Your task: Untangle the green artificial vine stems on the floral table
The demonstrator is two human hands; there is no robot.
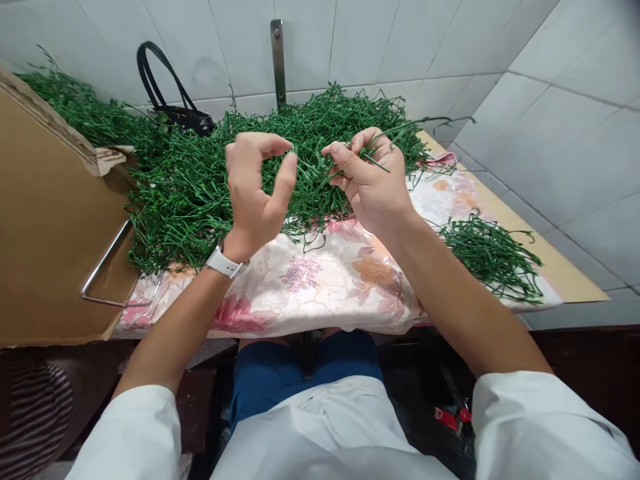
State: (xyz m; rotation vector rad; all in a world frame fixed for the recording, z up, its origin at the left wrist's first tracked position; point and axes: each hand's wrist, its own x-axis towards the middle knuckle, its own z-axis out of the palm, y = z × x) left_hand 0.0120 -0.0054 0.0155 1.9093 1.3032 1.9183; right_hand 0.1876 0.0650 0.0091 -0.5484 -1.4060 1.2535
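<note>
A big tangled heap of thin green stems [210,173] covers the back of a table with a flowered cloth [320,280]. My right hand [373,180] is raised over the heap's front edge, its fingers pinched on a few green stems [370,157] that stick out to the right. My left hand [257,193], with a white watch at the wrist, hovers just left of it. Its fingers are curled apart with nothing in them. A smaller bunch of the same stems [490,257] lies on the cloth to the right.
A brown cardboard box [45,227] with a metal wire handle [117,273] stands at the left. A black bag [175,110] rests against the tiled wall [400,40] behind the heap. The table's right edge [565,267] runs along a tiled side wall.
</note>
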